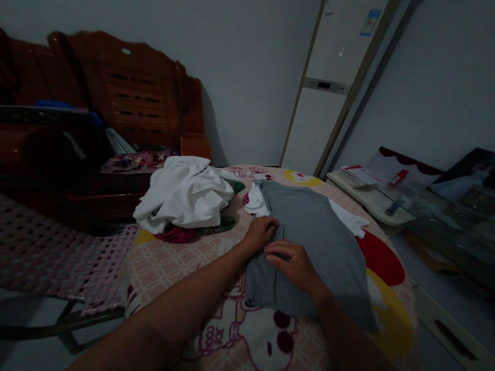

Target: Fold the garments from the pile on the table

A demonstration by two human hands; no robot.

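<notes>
Left hand was curled at the left side of a grey knit garment; could not tell whether it gripped cloth. Right hand hovered just beside, fingers loosely parted. Garment lay flat beneath both. Left of them, heaped white cloth sat on patterned table cover.

A wooden bench (glossy, reddish-brown) stands before a dim wall.

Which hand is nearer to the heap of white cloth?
Left. The left hand is right of the white heap, at the left side of the grey garment; the right hand is farther right, over it.
</notes>
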